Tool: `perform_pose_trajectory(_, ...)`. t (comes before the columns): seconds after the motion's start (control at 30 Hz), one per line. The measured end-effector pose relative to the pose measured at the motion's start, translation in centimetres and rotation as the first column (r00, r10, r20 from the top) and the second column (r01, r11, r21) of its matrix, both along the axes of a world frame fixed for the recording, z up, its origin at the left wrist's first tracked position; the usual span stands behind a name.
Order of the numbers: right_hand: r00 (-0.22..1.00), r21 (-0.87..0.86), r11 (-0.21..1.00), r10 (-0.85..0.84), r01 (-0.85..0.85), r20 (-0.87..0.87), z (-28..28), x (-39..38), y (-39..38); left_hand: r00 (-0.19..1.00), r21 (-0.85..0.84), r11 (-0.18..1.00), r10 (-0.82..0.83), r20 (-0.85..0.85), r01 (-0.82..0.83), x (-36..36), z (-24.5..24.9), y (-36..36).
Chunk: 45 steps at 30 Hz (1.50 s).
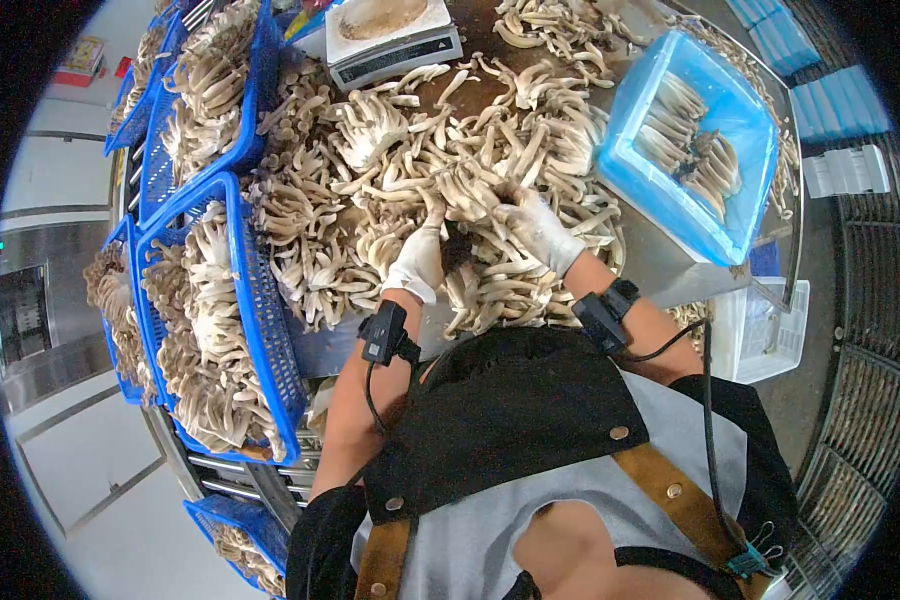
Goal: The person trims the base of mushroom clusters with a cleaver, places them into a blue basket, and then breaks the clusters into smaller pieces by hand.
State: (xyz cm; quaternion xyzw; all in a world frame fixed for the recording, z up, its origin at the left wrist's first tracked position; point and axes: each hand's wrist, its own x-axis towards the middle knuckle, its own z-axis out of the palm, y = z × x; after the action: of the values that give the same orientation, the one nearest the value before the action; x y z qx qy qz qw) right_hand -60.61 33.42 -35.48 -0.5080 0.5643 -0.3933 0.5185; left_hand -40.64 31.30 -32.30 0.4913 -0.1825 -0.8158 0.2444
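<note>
A large heap of pale, long-stemmed mushrooms (370,130) with brownish caps covers the metal table in front of me. My left hand (418,258), in a white glove, is closed at the near middle of the heap, its fingertips among the stems. Just to its right, my right hand (542,230), gloved too, curls around mushrooms. Between the two hands lies a small bunch of mushrooms (468,192) that both hold from either side. Some fingertips are hidden by stems.
Blue crates (238,300) full of mushrooms line the left side. A white scale (395,45) stands at the back. To the right, a blue-lined tub (630,165) holds several bunches. A white bin (775,335) sits lower right, with metal racks (875,300) beyond.
</note>
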Motion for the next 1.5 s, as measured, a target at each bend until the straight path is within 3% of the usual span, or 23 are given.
perform_pose_trajectory(0.13, 0.87, 0.207, 0.972, 0.194, -0.109, -0.453, 5.2, 0.8, -2.5, 0.953, -0.171, 0.964, -0.153, 0.262, 0.202, 0.0, 0.0, -0.2)
perform_pose_trajectory(0.17, 0.878, 0.096, 0.986, 0.162, -0.133, -0.45, 4.7, 0.8, -2.8, 0.938, -0.23, 0.943, -0.162, 0.307, 0.239, -0.1, 0.3, 0.1)
perform_pose_trajectory(0.23, 0.993, 0.081, 0.992, 0.1, -0.094, -0.069, 3.8, 1.0, -3.5, 0.947, -0.409, 0.88, -0.122, 0.298, 0.242, 0.5, 1.3, 0.6)
perform_pose_trajectory(0.27, 0.988, 0.06, 0.988, 0.144, -0.141, -0.057, 5.0, 0.8, -3.3, 0.951, -0.493, 0.836, -0.1, 0.291, 0.239, 0.5, 2.5, 0.8)
perform_pose_trajectory(0.33, 0.972, 0.016, 0.973, 0.232, -0.231, -0.034, 7.0, 0.3, -2.8, 0.982, -0.344, 0.924, 0.125, -0.141, -0.167, -0.1, 4.4, 2.0)
perform_pose_trajectory(0.37, 0.951, 0.019, 0.982, 0.176, -0.186, 0.253, 8.1, 1.1, -1.7, 0.937, -0.164, 0.97, 0.116, -0.329, -0.178, 0.8, 4.7, 1.4)
perform_pose_trajectory(0.4, 0.849, 0.037, 0.989, 0.102, -0.142, 0.519, 8.5, 1.6, -0.8, 0.882, -0.201, 0.954, 0.11, -0.459, -0.224, 0.7, 4.8, 2.2)
perform_pose_trajectory(0.47, 0.848, 0.126, 0.986, 0.029, -0.112, 0.53, 7.8, 1.5, 0.1, 0.89, -0.294, 0.912, 0.139, -0.435, -0.286, -0.2, 4.8, 2.5)
perform_pose_trajectory(0.57, 0.84, 0.127, 0.99, -0.02, -0.059, 0.542, 8.5, 0.9, 0.4, 0.841, -0.112, 0.933, 0.251, -0.48, -0.343, -0.3, 5.2, 2.2)
perform_pose_trajectory(0.67, 0.945, 0.269, 0.961, -0.14, 0.059, 0.295, 11.7, 0.2, 1.3, 0.86, -0.352, 0.844, 0.221, -0.46, -0.405, -0.6, 4.0, 2.6)
perform_pose_trajectory(0.7, 0.987, 0.101, 0.989, 0.098, -0.112, 0.129, 8.4, 0.7, 0.7, 0.925, -0.335, 0.892, 0.194, -0.326, -0.305, -0.5, 3.7, 3.2)
perform_pose_trajectory(0.77, 0.999, 0.081, 0.997, -0.007, 0.003, 0.048, 7.0, 1.9, 0.9, 0.916, -0.342, 0.879, 0.214, -0.34, -0.333, -2.0, 5.2, 4.0)
perform_pose_trajectory(0.87, 0.829, 0.218, 0.974, -0.074, -0.059, 0.554, 10.1, 0.9, 1.4, 0.902, -0.285, 0.871, 0.319, -0.292, -0.4, -1.6, 6.0, 3.5)
perform_pose_trajectory(0.9, 0.779, 0.23, 0.973, -0.153, 0.011, 0.608, 10.2, 1.4, 1.7, 0.893, -0.232, 0.876, 0.36, -0.269, -0.423, -1.0, 5.2, 3.5)
perform_pose_trajectory(0.97, 0.975, -0.063, 0.997, -0.032, 0.047, 0.22, 7.9, 2.8, 0.7, 0.974, -0.443, 0.868, 0.185, -0.131, -0.224, -0.9, 4.4, 3.8)
perform_pose_trajectory(1.0, 0.989, -0.097, 0.995, -0.021, 0.036, 0.145, 7.1, 2.8, 0.6, 0.994, -0.532, 0.84, 0.097, -0.046, -0.106, -1.0, 4.1, 3.9)
perform_pose_trajectory(1.13, 0.997, -0.114, 0.993, 0.017, -0.025, -0.071, 8.3, 3.2, -0.2, 0.989, -0.507, 0.85, 0.143, -0.04, -0.143, -1.7, 6.3, 4.9)
perform_pose_trajectory(1.17, 0.997, -0.072, 0.996, 0.057, -0.054, 0.044, 7.8, 3.5, -0.3, 0.983, -0.527, 0.836, 0.184, 0.003, -0.155, -1.8, 6.6, 5.1)
perform_pose_trajectory(1.27, 0.996, 0.116, 0.992, 0.036, -0.046, 0.083, 9.6, 4.0, 0.4, 0.987, -0.519, 0.841, 0.156, -0.031, -0.149, -1.4, 6.7, 5.0)
perform_pose_trajectory(1.3, 0.918, 0.198, 0.978, -0.022, -0.062, 0.397, 11.0, 4.3, 1.2, 0.986, -0.508, 0.846, 0.16, -0.045, -0.161, -1.2, 6.7, 4.9)
perform_pose_trajectory(1.4, 0.762, 0.337, 0.94, -0.177, -0.058, 0.623, 7.8, 4.1, 0.8, 0.982, -0.47, 0.862, 0.171, -0.083, -0.19, -0.9, 6.9, 4.6)
perform_pose_trajectory(1.43, 0.891, 0.02, 0.998, 0.045, -0.061, 0.451, 6.8, 3.9, 1.0, 0.985, -0.457, 0.878, 0.17, 0.018, -0.143, -0.7, 6.9, 4.7)
perform_pose_trajectory(1.5, 0.847, 0.089, 0.993, 0.022, -0.082, 0.531, 9.9, 2.6, 1.7, 0.967, -0.421, 0.871, 0.213, -0.14, -0.252, -1.0, 6.8, 4.6)
